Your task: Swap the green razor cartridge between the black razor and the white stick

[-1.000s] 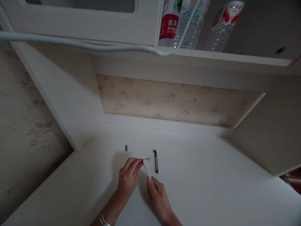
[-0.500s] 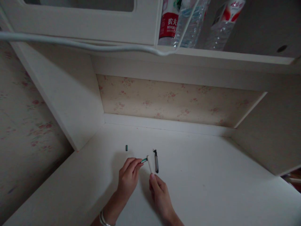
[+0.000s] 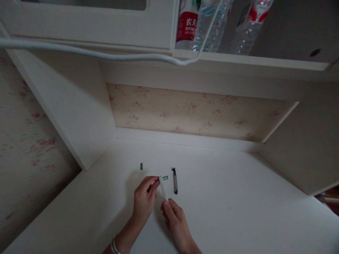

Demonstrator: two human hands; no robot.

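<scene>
My right hand (image 3: 173,217) is closed around the lower end of a slim white razor handle (image 3: 162,188), which points up and slightly left. At its top sits a green-and-black razor cartridge (image 3: 165,177), sticking out to the right. Fingers of my left hand (image 3: 145,194) pinch at the left side of the head, where they hide part of it. Whether the cartridge is locked onto the handle, I cannot tell. A black and grey razor handle (image 3: 175,181) lies just to the right. Farther left, a second small green cartridge (image 3: 141,166) rests on the desk.
The white desk top (image 3: 212,211) runs back to a wallpapered wall (image 3: 172,109) between side panels. Overhead, a shelf holds plastic bottles (image 3: 186,24), and a thick white cable (image 3: 106,55) hangs across its front edge.
The white handle's top has moved left against my left fingertips, with my right hand following. The cartridge now shows on the handle's right side rather than its left.
</scene>
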